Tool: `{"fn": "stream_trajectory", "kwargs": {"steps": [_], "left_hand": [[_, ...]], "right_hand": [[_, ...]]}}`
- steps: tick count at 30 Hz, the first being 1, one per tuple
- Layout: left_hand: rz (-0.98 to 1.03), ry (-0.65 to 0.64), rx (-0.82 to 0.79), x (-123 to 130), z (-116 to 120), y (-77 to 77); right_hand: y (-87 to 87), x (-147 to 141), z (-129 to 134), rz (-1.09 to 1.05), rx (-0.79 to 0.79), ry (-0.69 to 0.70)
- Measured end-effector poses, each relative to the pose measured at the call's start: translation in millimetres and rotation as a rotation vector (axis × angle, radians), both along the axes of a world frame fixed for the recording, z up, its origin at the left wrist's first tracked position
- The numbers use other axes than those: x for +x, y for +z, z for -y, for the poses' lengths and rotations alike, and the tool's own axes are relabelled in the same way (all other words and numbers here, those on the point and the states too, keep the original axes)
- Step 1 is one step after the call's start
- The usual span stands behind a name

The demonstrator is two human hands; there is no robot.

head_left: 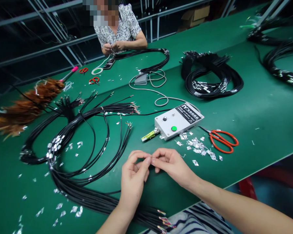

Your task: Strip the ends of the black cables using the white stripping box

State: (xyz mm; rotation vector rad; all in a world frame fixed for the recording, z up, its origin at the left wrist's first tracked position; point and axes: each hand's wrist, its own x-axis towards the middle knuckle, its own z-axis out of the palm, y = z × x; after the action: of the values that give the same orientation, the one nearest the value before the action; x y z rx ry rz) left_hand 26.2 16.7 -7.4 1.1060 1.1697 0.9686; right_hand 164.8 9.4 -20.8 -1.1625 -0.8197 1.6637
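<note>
My left hand point(134, 177) and my right hand point(173, 164) meet fingertip to fingertip above the near part of the green table. Both are closed in a pinch, and whatever lies between the fingers is too small or hidden to make out. A bundle of black cables point(80, 195) with stripped, coloured wire ends passes under my left wrist. One thin black cable point(113, 192) runs up to that wrist and disappears behind it. Just beyond my hands sits a white control box point(169, 125) with a green button and a yellow-green tool head point(150, 135) at its front.
Orange-handled scissors point(223, 141) lie right of the foil scraps point(200, 147). Coiled black cables point(212, 76) rest farther back, near a grey pedal point(141, 79) on a cord. A feather duster point(31, 104) lies at left. Across the table a co-worker point(119, 29) handles cable.
</note>
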Motion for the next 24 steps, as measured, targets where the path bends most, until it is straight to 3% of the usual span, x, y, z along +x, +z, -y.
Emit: {"fn": "stream_trajectory", "kwargs": {"steps": [3, 5, 8, 12, 16, 18, 22, 24], "left_hand": [[-0.057, 0.038, 0.018, -3, 3, -7.4], [-0.173, 0.024, 0.135, -6, 5, -9.4], [-0.312, -0.006, 0.263, -9, 7, -9.4], [-0.2, -0.043, 0.049, -10, 2, -9.5], [-0.163, -0.078, -0.03, -10, -5, -9.9], [-0.263, -0.122, 0.043, -12, -7, -8.6], [-0.536, -0.176, 0.429, -14, -9, -5.4], [-0.569, -0.168, 0.493, -16, -13, -6.1]], "right_hand": [[-1.4, 0, 0, 0.059, 0.037, 0.027], [-2.9, 2, 1, 0.125, 0.082, 0.035], [-3.8, 9, 4, 0.356, 0.283, 0.039], [0.3, 22, 3, 0.865, 0.73, 0.042], [4.5, 25, -6, 1.216, 1.014, 0.175], [5.1, 22, -12, 1.288, 1.098, 0.223], [6.8, 21, -20, 1.376, 1.165, 0.267], [8.5, 25, -26, 1.383, 1.162, 0.271]]}}
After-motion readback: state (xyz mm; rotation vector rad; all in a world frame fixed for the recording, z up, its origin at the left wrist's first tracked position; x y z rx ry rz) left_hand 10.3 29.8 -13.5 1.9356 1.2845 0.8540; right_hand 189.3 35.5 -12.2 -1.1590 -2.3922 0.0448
